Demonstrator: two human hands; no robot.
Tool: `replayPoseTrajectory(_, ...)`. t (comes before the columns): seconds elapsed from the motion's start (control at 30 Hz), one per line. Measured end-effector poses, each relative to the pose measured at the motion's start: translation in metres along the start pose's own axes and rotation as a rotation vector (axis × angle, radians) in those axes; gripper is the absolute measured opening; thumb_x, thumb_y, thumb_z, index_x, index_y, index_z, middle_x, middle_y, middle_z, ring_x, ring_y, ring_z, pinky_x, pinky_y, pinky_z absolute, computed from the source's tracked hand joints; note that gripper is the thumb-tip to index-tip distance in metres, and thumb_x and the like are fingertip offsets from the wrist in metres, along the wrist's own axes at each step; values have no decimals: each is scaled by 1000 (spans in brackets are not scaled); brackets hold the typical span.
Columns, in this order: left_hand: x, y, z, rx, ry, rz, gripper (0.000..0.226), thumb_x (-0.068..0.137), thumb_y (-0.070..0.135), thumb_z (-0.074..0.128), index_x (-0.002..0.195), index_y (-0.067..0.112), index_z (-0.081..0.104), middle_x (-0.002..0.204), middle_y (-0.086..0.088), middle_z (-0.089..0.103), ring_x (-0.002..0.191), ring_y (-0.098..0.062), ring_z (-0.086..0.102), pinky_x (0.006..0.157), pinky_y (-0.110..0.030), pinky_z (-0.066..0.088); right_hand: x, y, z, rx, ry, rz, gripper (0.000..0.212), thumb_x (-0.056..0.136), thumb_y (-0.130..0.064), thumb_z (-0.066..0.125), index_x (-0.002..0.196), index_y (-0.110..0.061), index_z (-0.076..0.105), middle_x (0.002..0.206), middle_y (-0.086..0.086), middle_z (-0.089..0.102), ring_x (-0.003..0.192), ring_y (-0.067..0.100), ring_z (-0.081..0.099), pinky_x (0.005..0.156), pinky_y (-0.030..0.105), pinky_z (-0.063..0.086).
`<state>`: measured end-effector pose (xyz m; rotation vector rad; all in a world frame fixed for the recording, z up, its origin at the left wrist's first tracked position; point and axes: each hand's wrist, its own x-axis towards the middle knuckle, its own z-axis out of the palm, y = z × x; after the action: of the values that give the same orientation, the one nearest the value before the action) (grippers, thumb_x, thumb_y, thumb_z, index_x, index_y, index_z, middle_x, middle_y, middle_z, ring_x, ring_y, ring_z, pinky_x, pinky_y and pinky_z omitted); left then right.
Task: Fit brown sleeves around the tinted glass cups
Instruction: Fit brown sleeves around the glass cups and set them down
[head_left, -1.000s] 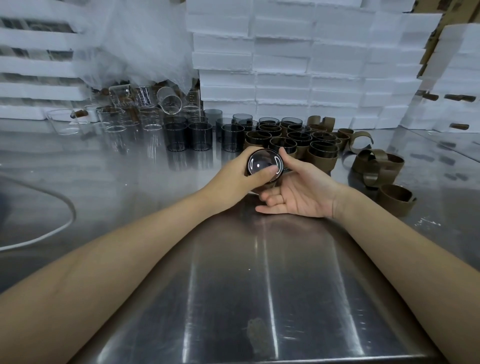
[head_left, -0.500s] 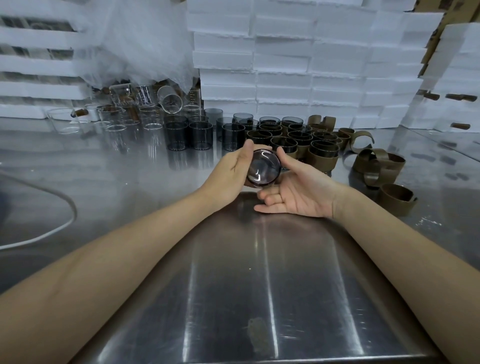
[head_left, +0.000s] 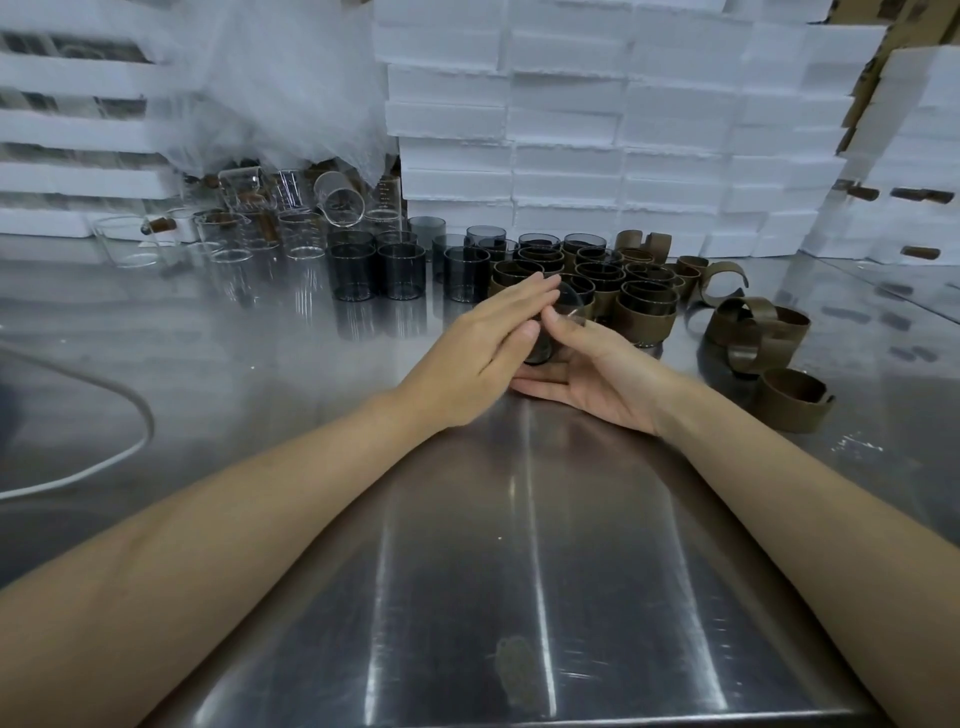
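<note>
The left hand presses flat on the cup; the right hand's grip cradles it. The glass is probably slippery and fragile: hold its sides.

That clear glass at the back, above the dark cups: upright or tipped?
Tipped. The clear glass lies on its side, its round mouth facing the camera.

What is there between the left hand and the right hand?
A tinted glass cup, blurred: the left hand lies flat against it, and the right hand grips it. The head view shows this.
</note>
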<state>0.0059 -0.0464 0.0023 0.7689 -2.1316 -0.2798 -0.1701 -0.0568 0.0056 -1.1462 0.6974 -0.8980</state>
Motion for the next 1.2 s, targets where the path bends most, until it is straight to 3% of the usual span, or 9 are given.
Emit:
replayPoseTrajectory(0.33, 1, 2, 4, 138, -91, -184, 60, 106, 39, 27, 156, 10, 11, 164, -2, 13, 150, -10, 11, 115, -15, 10, 0, 6, 5, -238, 36, -145, 25, 86, -13, 70, 98, -13, 49, 88, 6, 72, 90, 24, 72, 81, 36, 57)
replayPoseTrajectory(0.43, 4, 3, 4, 108, -71, -262, 64, 104, 46, 24, 157, 13, 11, 164, 1, 17, 148, -9, 16, 115, -19, 16, -2, 7, 7, -263, -6, -194, 17, 79, -14, 74, 86, -25, 64, 90, 4, 72, 92, 26, 71, 83, 38, 57)
replayPoseTrajectory(0.63, 9, 1, 1, -86, 10, -390, 60, 102, 51, 35, 153, 19, 30, 145, 10, 46, 126, 5, 43, 99, -6, 28, -4, 7, 7, -521, 97, -248, 45, 71, -1, 82, 99, 0, 47, 95, 12, 61, 96, 26, 62, 93, 51, 52)
replayPoseTrajectory(0.73, 14, -1, -2, -415, 35, -527, 37, 103, 47, 38, 114, 29, 68, 106, 14, 72, 102, 2, 63, 100, -24, 45, -6, 5, 9, -584, 108, -255, 58, 70, 3, 81, 114, 11, 44, 97, 6, 60, 93, 13, 61, 94, 38, 50)
replayPoseTrajectory(0.83, 13, -2, -3, -596, -5, -585, 45, 100, 54, 38, 93, 26, 73, 94, 5, 76, 95, -9, 71, 92, -26, 50, -6, 6, 11, -588, 106, -265, 62, 66, 5, 82, 114, 2, 43, 104, 3, 59, 98, 8, 61, 93, 32, 51)
replayPoseTrajectory(0.93, 10, 0, 0, -645, -97, -568, 48, 96, 61, 33, 103, 30, 69, 105, 4, 75, 104, -10, 69, 92, -20, 51, -3, 9, 8, -655, 141, -312, 85, 66, 3, 83, 126, -29, 32, 117, -5, 55, 105, 0, 61, 93, 25, 51)
replayPoseTrajectory(1.03, 7, 2, 6, -594, -168, -507, 45, 92, 60, 35, 121, 32, 55, 112, 15, 69, 107, 2, 63, 84, -7, 47, -3, 8, 6, -696, 183, -329, 112, 66, 8, 81, 146, -31, 13, 114, -7, 62, 103, -1, 64, 89, 19, 51)
replayPoseTrajectory(1.1, 6, 0, 8, -583, -170, -476, 48, 92, 54, 44, 133, 28, 41, 120, 19, 57, 105, 14, 58, 83, -4, 43, -2, 6, 8, -761, 206, -371, 93, 65, 14, 76, 138, -25, 35, 106, -11, 63, 94, -7, 63, 80, 15, 50)
replayPoseTrajectory(1.2, 7, -5, 10, -554, -159, -443, 59, 92, 50, 54, 139, 22, 33, 121, 18, 52, 102, 16, 54, 92, -10, 41, -3, 3, 17, -937, 245, -410, 51, 62, 2, 68, 92, -37, 53, 84, -18, 62, 78, -11, 59, 69, 10, 43)
